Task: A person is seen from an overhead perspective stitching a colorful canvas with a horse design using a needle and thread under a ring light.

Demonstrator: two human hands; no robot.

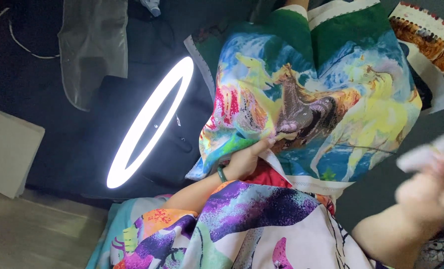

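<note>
Dark floor, glowing ring light — left hand fingers pinching horse-patterned canvas; right hand blurred, closed on small white piece.

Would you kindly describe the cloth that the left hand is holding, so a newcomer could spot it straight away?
Start at the glowing white ring light on the left; just right of it hangs a large colourful canvas with a white border. The left hand pinches its lower edge. Unlike the purple-and-white printed garment below it, it shows yellow and brown horses on blue and green.
</note>
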